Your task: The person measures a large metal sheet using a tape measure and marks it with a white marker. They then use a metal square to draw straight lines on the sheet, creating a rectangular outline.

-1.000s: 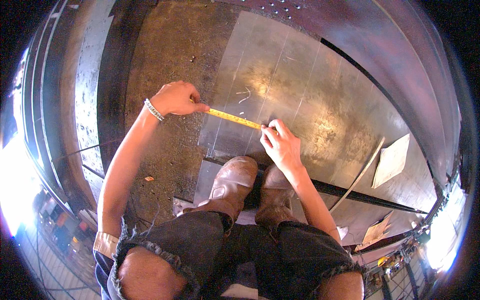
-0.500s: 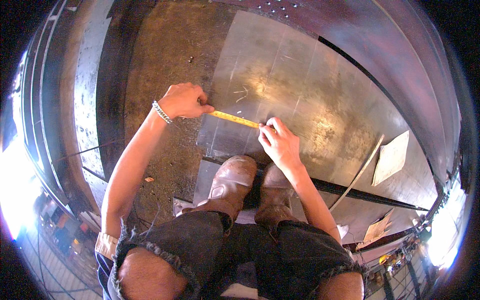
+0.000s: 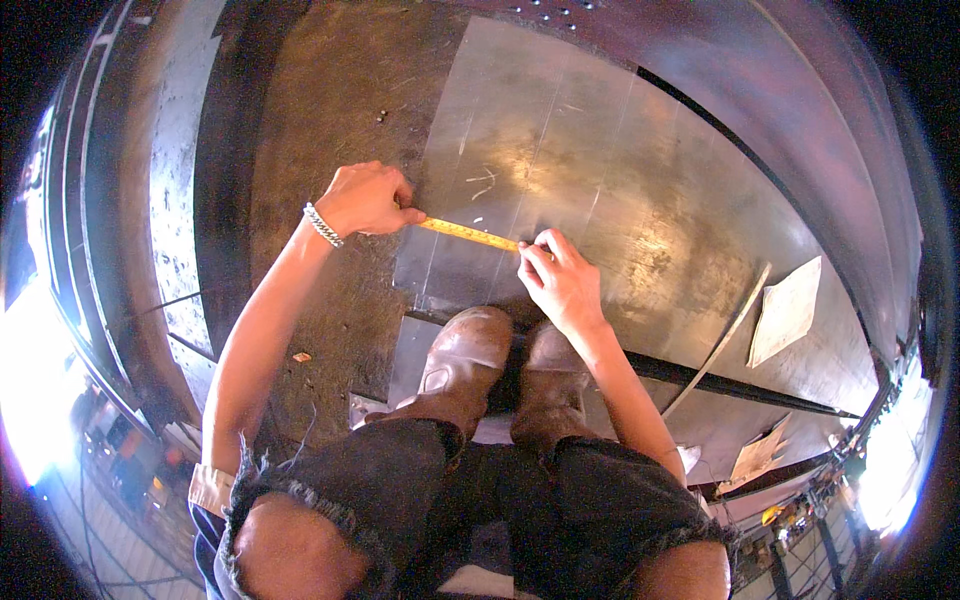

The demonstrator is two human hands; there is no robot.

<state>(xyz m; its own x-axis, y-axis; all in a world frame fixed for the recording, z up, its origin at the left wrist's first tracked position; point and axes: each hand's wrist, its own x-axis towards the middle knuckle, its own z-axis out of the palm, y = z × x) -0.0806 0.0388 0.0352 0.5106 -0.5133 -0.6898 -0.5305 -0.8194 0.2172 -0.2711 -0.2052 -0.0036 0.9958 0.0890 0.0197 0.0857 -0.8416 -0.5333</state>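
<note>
A yellow measuring tape (image 3: pixel 470 234) is stretched between my two hands, low over the left part of a grey metal sheet (image 3: pixel 570 130). My left hand (image 3: pixel 368 200), with a chain bracelet at the wrist, is closed on the tape's left end by the sheet's left edge. The fingers of my right hand (image 3: pixel 562 280) pinch the tape farther right, over the sheet. Thin straight lines and a small chalk-like mark (image 3: pixel 482 181) show on the metal beyond the tape. What lies inside my left fist is hidden.
My brown boots (image 3: pixel 468 350) stand just nearer than the tape. At the right lie a thin strip (image 3: pixel 718 340), a pale paper-like sheet (image 3: pixel 786 312) and a brown scrap (image 3: pixel 755 455). A dark gap (image 3: pixel 740 388) crosses between metal sheets. Brown dirty ground (image 3: pixel 320 110) lies left.
Both hands keep their hold on the tape, which stays stretched in nearly the same place. The view has shifted very slightly.
</note>
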